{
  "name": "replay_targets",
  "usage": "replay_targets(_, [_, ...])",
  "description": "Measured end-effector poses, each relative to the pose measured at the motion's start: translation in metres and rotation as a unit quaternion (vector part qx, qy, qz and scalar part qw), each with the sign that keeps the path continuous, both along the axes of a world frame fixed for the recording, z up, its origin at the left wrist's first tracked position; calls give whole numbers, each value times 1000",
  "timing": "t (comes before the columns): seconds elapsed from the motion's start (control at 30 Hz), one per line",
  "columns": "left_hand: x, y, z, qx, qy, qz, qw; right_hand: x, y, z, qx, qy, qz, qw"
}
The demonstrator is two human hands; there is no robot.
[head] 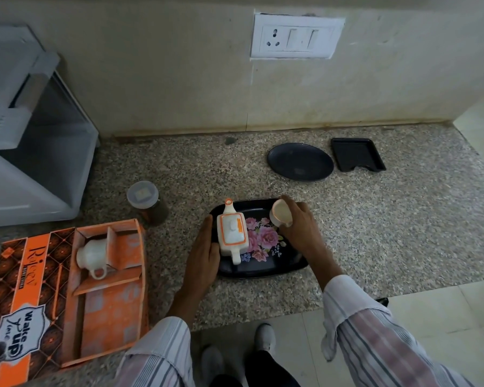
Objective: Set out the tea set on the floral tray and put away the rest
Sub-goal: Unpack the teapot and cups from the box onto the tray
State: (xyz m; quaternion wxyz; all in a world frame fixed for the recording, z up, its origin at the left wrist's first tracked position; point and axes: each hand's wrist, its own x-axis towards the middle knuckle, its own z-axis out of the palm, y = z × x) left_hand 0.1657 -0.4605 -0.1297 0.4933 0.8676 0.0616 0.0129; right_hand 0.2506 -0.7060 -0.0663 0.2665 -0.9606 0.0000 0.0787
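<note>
A black floral tray (274,263) lies on the granite counter in front of me. On its left half stands a white square teapot (232,233) with orange trim, spout pointing away. My left hand (204,252) rests flat against the teapot's left side at the tray's edge. My right hand (299,222) grips a white cup (281,216) at the tray's far right corner. Another white cup (91,256) lies on its side in the open orange box (112,297) at the left.
A lidded jar (144,201) of dark contents stands behind the box. A dark round plate (300,162) and a small black rectangular tray (356,157) sit near the wall. A grey appliance (31,135) fills the far left. The counter's front edge is near my feet.
</note>
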Motion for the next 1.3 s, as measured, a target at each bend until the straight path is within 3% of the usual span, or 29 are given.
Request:
replay_targets(0.33, [1, -2, 4, 7, 13, -7, 1000, -5, 3, 6, 12, -1, -36, 999])
replay_targets(0.53, [-14, 6, 27, 43, -22, 10, 999, -11, 23, 43, -47, -92, -46, 994])
replay_targets(0.67, [-43, 36, 56, 76, -70, 85, 991, -31, 89, 71, 33, -209, 43, 976])
replay_targets(0.83, [-91, 96, 59, 75, -109, 215, 968, -75, 210, 59, 40, -198, 246, 948])
replay_targets(0.93, [-110, 144, 55, 183, -66, 266, 944, -91, 283, 37, -2, -134, 324, 936])
replay_targets(1.07, [-115, 180, 42, 323, -10, 236, 916, -97, 333, 24, -23, -92, 344, 934])
replay_targets(1.3, [-119, 183, 35, 405, 15, 193, 894, -88, 361, 17, -75, -95, 340, 932])
